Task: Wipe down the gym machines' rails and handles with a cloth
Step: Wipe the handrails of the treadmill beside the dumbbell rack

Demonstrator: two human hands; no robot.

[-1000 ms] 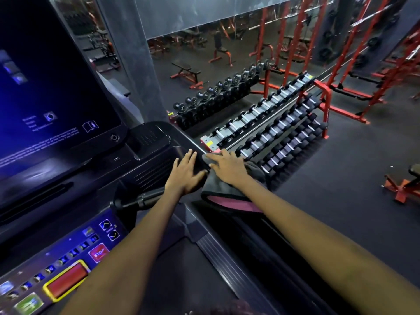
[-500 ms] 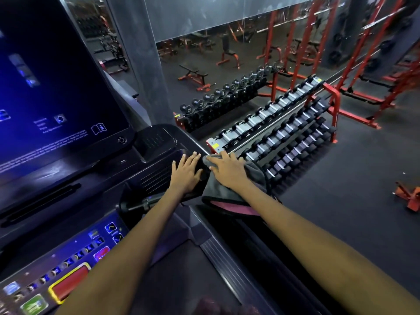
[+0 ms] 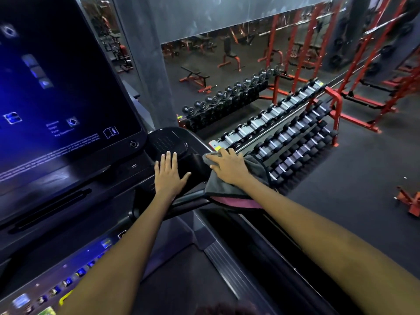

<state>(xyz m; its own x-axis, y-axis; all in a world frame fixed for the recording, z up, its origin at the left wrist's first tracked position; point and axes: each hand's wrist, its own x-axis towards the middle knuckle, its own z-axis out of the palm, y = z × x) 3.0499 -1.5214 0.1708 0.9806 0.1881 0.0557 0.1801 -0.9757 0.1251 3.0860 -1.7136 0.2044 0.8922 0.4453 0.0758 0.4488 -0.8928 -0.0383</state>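
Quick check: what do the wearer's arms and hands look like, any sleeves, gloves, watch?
Both forearms are bare as far as the frame shows: no sleeves in view. The left hand and right hand have no gloves; no watch, wristband or rings visible. Nails look short and unpainted, though the image is too soft for finer detail.

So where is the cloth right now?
In the head view the grey cloth lies right of centre, draped over the treadmill's right rail under the flat right hand, beside the left hand.

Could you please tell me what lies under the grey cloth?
The grey cloth drapes over the treadmill's side rail, pressed by the right hand. The covered rail section is hidden.
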